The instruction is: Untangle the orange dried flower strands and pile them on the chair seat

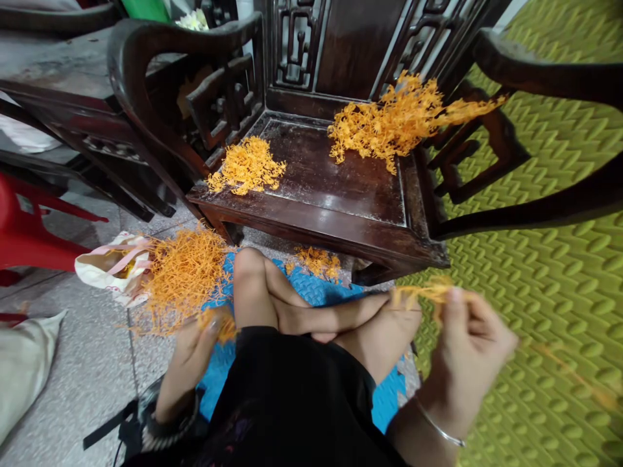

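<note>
My right hand [470, 337] is raised over the green mat, its thumb and fingers pinched on a few orange strands [421, 292] that stick out to the left. A blurred thin orange strand trails off to the right behind it. My left hand [197, 347] is low on the left with its fingers closed around a small orange bunch [224, 326], slightly blurred. Just beyond it lies a large loose heap of orange strands [187, 275] on the floor. On the wooden chair's seat rest a small orange pile [248, 167] and a larger orange bundle [389, 123].
The dark carved chair [311, 214] stands in front of my crossed legs. A cloth bag [114, 269] lies beside the heap, near a red stool [39, 227]. More orange pieces [318, 261] lie under the seat. Blue matting [316, 288] and a green mat [545, 272] cover parts of the floor.
</note>
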The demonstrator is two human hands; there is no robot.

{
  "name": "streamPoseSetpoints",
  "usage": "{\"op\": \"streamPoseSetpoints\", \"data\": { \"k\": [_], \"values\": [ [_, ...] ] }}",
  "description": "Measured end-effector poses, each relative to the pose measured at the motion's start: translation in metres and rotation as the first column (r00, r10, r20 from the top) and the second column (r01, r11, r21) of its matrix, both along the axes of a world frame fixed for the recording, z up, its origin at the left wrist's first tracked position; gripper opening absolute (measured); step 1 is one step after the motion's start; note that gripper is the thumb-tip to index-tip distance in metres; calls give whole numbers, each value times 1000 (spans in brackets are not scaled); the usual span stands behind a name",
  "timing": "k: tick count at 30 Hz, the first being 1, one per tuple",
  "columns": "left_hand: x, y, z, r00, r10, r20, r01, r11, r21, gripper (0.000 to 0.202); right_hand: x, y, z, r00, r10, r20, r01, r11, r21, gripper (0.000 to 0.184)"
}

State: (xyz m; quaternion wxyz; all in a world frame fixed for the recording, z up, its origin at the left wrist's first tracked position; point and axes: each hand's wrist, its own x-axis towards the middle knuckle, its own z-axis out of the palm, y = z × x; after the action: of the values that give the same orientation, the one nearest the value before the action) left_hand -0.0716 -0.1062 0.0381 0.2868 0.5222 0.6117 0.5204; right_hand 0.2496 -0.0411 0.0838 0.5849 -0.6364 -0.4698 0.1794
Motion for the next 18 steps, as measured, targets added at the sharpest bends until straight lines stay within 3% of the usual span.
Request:
{"op": "streamPoseSetpoints", "data": {
  "k": [1, 2, 4, 5, 7, 10, 12, 15, 18],
  "values": [
    [4, 9, 1, 995, -93, -46, 92, 996, -20, 35, -7, 0, 0, 984, 176, -3, -176, 981, -83, 25],
    [12, 19, 1, 979, -196, -63, 195, 981, -26, 31, -16, -1, 0, 935, 354, -20, -353, 922, -160, 26],
    [34, 40, 1, 925, -375, -60, 375, 927, -9, 29, -37, 0, -1, 782, 620, -58, -611, 746, -266, 31],
    [46, 49, 2, 893, -448, -40, 448, 894, 9, 28, -46, 0, -2, 714, 696, -72, -682, 668, -298, 32],
    [66, 59, 2, 821, -571, 3, 571, 821, 9, 29, -56, 1, -4, 642, 764, -69, -739, 592, -322, 32],
    [82, 60, 4, 732, -680, 37, 681, 730, -57, 31, -56, 3, -5, 616, 788, 19, -738, 584, -338, 33],
    [85, 57, 4, 712, -702, 36, 702, 707, -86, 36, -53, 3, -6, 611, 786, 95, -723, 603, -337, 33],
    [88, 54, 3, 707, -707, 3, 704, 704, -97, 40, -53, 4, -9, 617, 765, 183, -695, 639, -328, 32],
    [90, 53, 3, 737, -669, -94, 662, 743, -98, 34, -55, 6, -11, 618, 756, 213, -682, 651, -334, 32]
  ]
}}
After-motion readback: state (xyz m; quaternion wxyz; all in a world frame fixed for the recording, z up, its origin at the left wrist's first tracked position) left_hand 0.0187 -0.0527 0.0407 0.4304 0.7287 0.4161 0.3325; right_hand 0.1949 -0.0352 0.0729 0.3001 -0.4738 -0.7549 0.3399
